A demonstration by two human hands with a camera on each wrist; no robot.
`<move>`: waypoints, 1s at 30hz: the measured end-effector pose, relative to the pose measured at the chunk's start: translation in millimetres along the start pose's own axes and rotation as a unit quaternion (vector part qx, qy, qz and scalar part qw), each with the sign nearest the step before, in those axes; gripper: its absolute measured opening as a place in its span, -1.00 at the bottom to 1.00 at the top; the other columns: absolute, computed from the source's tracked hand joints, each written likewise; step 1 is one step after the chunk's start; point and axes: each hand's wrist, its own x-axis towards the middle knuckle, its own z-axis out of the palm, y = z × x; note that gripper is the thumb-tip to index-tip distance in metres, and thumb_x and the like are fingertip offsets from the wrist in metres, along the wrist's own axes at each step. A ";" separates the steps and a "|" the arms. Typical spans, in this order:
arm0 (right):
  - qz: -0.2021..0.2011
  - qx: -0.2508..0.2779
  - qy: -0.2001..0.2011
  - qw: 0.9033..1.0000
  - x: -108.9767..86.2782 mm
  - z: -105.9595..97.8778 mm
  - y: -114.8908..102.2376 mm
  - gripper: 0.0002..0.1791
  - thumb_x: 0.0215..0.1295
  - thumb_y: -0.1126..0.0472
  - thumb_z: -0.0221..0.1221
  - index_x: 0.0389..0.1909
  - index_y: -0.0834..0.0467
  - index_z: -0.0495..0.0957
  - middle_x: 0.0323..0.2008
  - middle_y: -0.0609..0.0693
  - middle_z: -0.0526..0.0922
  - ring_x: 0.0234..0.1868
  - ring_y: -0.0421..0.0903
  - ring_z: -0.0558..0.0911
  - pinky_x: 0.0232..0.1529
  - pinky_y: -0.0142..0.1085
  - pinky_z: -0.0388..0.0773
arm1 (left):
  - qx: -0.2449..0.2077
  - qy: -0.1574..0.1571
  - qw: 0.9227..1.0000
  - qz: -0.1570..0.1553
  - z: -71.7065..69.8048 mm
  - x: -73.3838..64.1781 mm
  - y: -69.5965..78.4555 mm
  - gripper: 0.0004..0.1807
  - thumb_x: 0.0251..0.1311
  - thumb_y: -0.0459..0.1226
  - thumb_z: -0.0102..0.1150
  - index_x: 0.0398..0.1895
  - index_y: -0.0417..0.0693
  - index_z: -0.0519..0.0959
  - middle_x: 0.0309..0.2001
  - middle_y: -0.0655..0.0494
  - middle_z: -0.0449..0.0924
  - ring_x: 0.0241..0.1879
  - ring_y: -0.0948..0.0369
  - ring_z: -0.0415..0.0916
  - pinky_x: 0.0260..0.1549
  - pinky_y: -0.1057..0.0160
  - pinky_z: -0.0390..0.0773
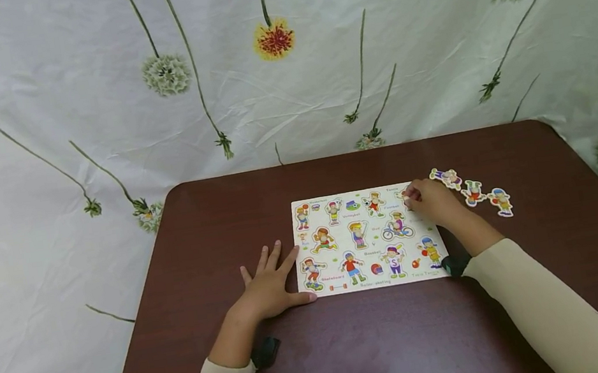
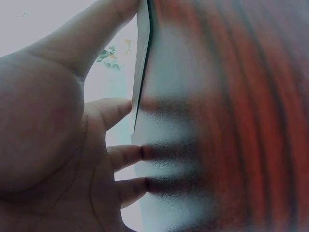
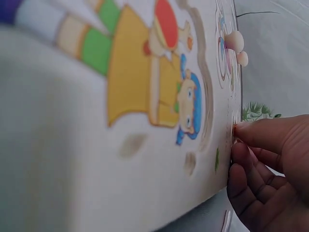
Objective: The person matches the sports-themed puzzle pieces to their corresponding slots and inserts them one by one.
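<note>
A white puzzle board (image 1: 348,282) printed with children playing sports lies on the dark table. My right hand (image 1: 430,200) is at its upper right corner, thumb and fingertips pinching a puzzle piece (image 1: 402,196) mostly hidden by the fingers. In the right wrist view the right hand (image 3: 268,164) shows curled fingers close against the board's face. My left hand (image 1: 269,286) spreads its fingers at the board's left side, with thumb at the lower left corner and index fingertip at the left edge. From the left wrist, the board's edge (image 2: 141,63) shows between thumb and index finger.
Three loose puzzle figures lie right of the board: a purple one (image 1: 446,179), a red and green one (image 1: 473,193) and a blue-capped one (image 1: 501,202). Round knobs (image 3: 234,41) stick up from the board. A flowered cloth (image 1: 318,80) hangs behind the table (image 1: 392,346).
</note>
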 end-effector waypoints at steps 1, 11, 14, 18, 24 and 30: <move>-0.001 0.000 0.001 1.000 -0.1 0.2 -0.3 -0.77 0.47 0.24 0.14 -0.04 0.32 0.56 -0.18 0.21 0.61 -0.19 0.06 0.56 -0.15 -0.15 0.49 | 0.000 0.001 1.000 0.000 -0.3 -0.1 0.1 0.18 0.00 0.32 0.38 0.64 0.33 -0.01 0.67 -0.07 -0.29 0.64 -0.16 -0.43 0.32 -0.61 -0.42; 0.024 0.044 -0.014 0.999 -2.2 -2.5 5.3 -0.68 0.49 0.13 0.13 0.07 0.28 0.57 -0.12 0.18 0.61 -0.11 0.06 0.58 -0.11 -0.15 0.51 | 0.000 -0.001 1.000 0.001 -1.2 -0.7 1.2 0.17 0.01 0.31 0.38 0.64 0.33 -0.01 0.67 -0.08 -0.29 0.64 -0.16 -0.43 0.32 -0.61 -0.42; 0.035 0.062 -0.014 0.997 -5.4 -4.4 6.3 -0.63 0.49 0.09 0.14 0.14 0.26 0.56 -0.06 0.18 0.61 -0.03 0.09 0.60 -0.03 -0.08 0.55 | 0.001 0.000 1.000 0.003 -0.7 -0.2 0.8 0.17 0.01 0.32 0.38 0.64 0.33 -0.02 0.67 -0.08 -0.30 0.64 -0.17 -0.43 0.32 -0.61 -0.42; 0.038 0.080 0.007 0.996 -10.9 -5.6 5.3 -0.59 0.49 0.10 0.13 0.22 0.25 0.50 0.02 0.22 0.61 0.08 0.16 0.60 0.06 -0.01 0.56 | 0.000 0.001 1.000 0.004 -0.4 0.0 0.4 0.17 0.00 0.32 0.38 0.64 0.33 -0.02 0.67 -0.07 -0.30 0.64 -0.17 -0.43 0.32 -0.61 -0.42; 0.035 0.122 0.050 0.991 -22.2 -6.7 3.6 -0.58 0.52 0.11 0.11 0.27 0.23 0.48 0.07 0.21 0.61 0.10 0.15 0.61 -0.01 -0.12 0.57 | 0.002 0.003 1.000 0.005 1.2 0.9 -2.0 0.18 -0.01 0.33 0.38 0.64 0.33 -0.01 0.67 -0.08 -0.29 0.64 -0.17 -0.42 0.31 -0.62 -0.42; 0.020 0.144 0.106 0.984 -30.1 -12.4 10.7 -0.59 0.53 0.10 0.11 0.25 0.23 0.51 0.06 0.23 0.63 0.06 0.14 0.63 -0.11 -0.34 0.52 | 0.001 0.002 1.000 0.004 1.0 0.6 -1.5 0.18 0.00 0.33 0.38 0.64 0.34 -0.02 0.67 -0.06 -0.30 0.64 -0.16 -0.44 0.32 -0.61 -0.44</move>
